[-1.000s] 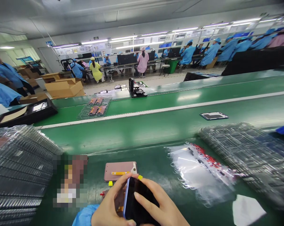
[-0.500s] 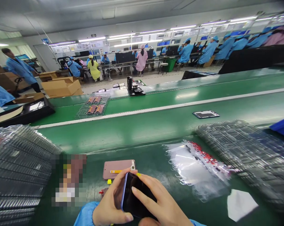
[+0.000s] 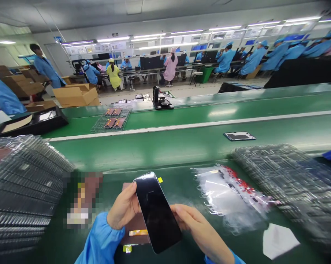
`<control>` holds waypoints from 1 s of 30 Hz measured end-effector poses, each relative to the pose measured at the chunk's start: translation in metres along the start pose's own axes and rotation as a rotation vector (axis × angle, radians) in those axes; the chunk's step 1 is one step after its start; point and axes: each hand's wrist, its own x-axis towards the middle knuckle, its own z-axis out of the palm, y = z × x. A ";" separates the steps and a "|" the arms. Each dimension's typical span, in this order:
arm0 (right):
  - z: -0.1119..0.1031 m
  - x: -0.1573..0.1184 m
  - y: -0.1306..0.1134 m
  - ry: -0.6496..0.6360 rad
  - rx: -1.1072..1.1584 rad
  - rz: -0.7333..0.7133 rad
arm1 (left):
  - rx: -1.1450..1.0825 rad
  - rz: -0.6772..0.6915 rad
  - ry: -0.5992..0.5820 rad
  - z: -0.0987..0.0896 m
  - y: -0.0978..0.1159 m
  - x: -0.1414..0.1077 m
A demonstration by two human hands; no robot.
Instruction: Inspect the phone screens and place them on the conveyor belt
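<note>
One long green bench (image 3: 176,150) runs across in front of me, bearing a tall stack of clear trays (image 3: 19,183) on my left and a lower pile of clear trays (image 3: 281,176) on my right. Nearer in, a spread of plastic sheets (image 3: 226,194) lies beside that pile.

The phone (image 3: 157,212) is raised in front of me, tilted, its dark face upward. My right hand (image 3: 193,220) has its fingertips drawn in on the right-hand edge; my left hand (image 3: 124,207) is clamped on the upper left, thumb along the rim, fingers behind.

I judge it light and stiff, slick across the glass and easily cracked or smudged, so the long edges look the best place to grip, with little pressure on the face.

A brown panel (image 3: 136,222) lies partly hidden beneath it, and a white paper (image 3: 280,241) sits off to the right. An orange strip (image 3: 138,232) rests on the panel; a yellow tab (image 3: 160,180) shows at the phone's top right.

I can read no brand or label; a small pale mark on the glass could be lettering or glare.
</note>
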 end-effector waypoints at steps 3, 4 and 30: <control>0.003 0.003 0.006 -0.066 0.186 0.055 | 0.003 -0.003 0.008 -0.002 0.002 0.002; 0.005 0.004 0.009 -0.067 0.208 0.049 | 0.002 -0.004 0.007 -0.003 0.002 0.003; 0.002 -0.003 0.002 0.029 0.146 -0.041 | 0.327 0.067 -0.002 0.024 -0.005 -0.016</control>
